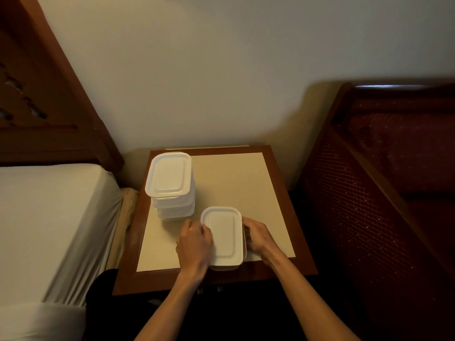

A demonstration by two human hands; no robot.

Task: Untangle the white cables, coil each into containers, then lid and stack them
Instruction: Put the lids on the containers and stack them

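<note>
A white lidded container (224, 236) sits at the front of the small table (231, 183). My left hand (194, 244) grips its left side, fingers curled over the lid's edge. My right hand (258, 236) grips its right side. At the table's back left stands a stack of lidded white containers (170, 185), a few high. No cable is visible; the containers' contents are hidden by the lids.
A bed with a white sheet (49, 230) lies left of the table, with a wooden headboard (44, 107) behind it. A dark red cane-sided seat (381, 193) stands on the right. A pale wall rises behind the table.
</note>
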